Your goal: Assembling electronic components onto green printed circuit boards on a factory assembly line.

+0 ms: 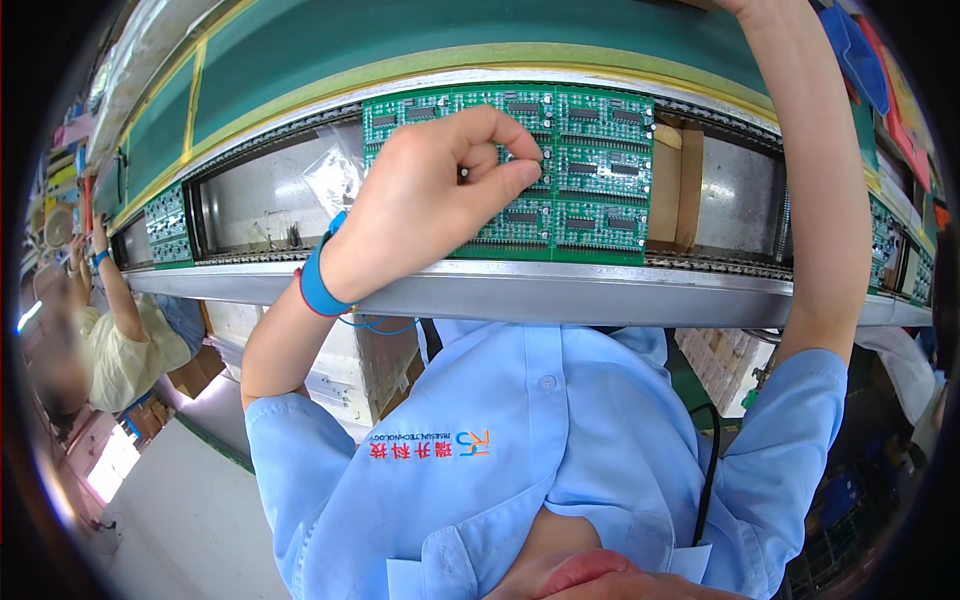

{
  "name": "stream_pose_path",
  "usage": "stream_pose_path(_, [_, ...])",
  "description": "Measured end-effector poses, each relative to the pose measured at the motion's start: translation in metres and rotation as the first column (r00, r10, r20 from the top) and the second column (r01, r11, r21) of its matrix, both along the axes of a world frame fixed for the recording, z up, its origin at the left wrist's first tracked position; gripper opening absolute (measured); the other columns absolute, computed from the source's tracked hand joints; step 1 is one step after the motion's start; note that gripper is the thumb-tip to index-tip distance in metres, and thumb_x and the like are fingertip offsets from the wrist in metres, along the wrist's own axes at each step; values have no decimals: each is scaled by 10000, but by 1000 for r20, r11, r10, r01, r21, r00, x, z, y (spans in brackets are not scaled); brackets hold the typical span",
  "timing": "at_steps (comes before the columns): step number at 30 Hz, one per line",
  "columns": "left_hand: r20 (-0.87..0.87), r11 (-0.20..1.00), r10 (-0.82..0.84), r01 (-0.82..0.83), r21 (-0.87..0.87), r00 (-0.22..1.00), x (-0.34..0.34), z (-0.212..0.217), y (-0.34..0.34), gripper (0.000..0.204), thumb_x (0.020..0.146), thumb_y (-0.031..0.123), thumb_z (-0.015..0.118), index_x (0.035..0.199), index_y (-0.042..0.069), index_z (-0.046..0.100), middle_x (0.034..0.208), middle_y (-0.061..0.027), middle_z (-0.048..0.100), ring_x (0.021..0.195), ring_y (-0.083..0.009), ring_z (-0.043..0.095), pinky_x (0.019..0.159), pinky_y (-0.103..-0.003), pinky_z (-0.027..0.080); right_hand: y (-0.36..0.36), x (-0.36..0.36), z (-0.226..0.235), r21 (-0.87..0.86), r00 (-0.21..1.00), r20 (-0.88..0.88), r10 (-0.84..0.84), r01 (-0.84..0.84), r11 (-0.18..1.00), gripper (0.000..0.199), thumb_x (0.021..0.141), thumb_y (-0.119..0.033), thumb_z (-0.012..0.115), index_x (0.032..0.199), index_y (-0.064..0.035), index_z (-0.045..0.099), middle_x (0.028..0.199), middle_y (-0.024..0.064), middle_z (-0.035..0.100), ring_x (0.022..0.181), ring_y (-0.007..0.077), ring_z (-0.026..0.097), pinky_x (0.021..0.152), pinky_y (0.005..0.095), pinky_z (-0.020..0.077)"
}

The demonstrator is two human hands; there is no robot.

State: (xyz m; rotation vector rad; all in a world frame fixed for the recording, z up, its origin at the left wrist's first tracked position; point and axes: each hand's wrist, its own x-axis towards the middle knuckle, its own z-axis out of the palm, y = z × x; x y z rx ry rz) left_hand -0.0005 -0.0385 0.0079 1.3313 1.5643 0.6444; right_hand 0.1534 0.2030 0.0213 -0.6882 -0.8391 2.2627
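My left hand (440,190), with a blue wristband (322,270) at its wrist, reaches over a green circuit board panel (600,215). Its thumb and forefinger are pinched together just above the panel's middle; anything between them is too small to make out. The panel carries rows of black chips and small upright parts, and the hand covers much of its left half. Up at the top edge, my right hand (738,4) is mostly cut off by the frame, its fingers hidden, the forearm stretching far over the line at right.
The panel lies between the rails of a conveyor (500,278). A clear plastic bag (333,172) sits left of it, brown cardboard (688,190) right. More boards (168,226) stand further along. Beyond runs a green surface (400,35). A co-worker's arm (118,290) reaches in at far left.
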Motion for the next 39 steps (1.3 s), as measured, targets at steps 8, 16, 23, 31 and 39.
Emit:
stream_pose_path(8, [-371, 915, -63, 203, 350, 927, 10, -18, 0, 133, 843, 78, 684, 960, 40, 634, 547, -42, 516, 465, -99, 447, 452, -248, 353, -50, 38, 20, 258, 993, 98, 61, -85, 962, 252, 972, -69, 489, 1179, 73, 478, 917, 97, 598, 624, 58, 527, 479, 131, 441])
stream_pose_path(16, [-514, 852, -109, 346, 392, 851, 10, -15, 4, 109, 830, 89, 679, 930, 81, 636, 585, -44, 563, 475, -159, 536, 444, -289, 383, -84, 68, 24, -21, 961, 277, 1, 5, 1000, 228, 986, -93, 470, 1128, 78, 520, 1021, 143, 651, 495, 34, 463, 373, 136, 363])
stream_pose_path(23, [-645, 791, -159, 488, 371, 748, 8, -11, 4, 111, 827, 86, 665, 935, 106, 653, 659, -57, 624, 550, -234, 604, 473, -333, 443, -98, 89, -1, 186, 898, 390, 202, -292, 938, 234, 943, -210, 584, 1045, -1, 607, 734, 7, 577, 470, 6, 384, 372, 150, 294])
stream_pose_path(31, [-117, 976, -46, 69, 205, 992, -3, 4, 15, 121, 899, 115, 615, 999, 51, 638, 722, -75, 612, 658, -124, 585, 643, -248, 473, -123, 112, -25, 135, 822, 517, 237, -352, 926, 242, 915, -145, 618, 1103, 5, 641, 793, 22, 618, 469, -13, 335, 377, 136, 232])
stream_pose_path(39, [590, 989, 128, -55, -141, 797, -23, -6, 16, 162, 966, 128, 508, 1073, 13, 546, 918, -42, 575, 781, -68, 549, 677, -179, 429, -136, 111, -11, 116, 742, 649, 166, -312, 943, 132, 823, -81, 713, 945, -32, 706, 786, -3, 675, 484, -5, 358, 429, 164, 263])
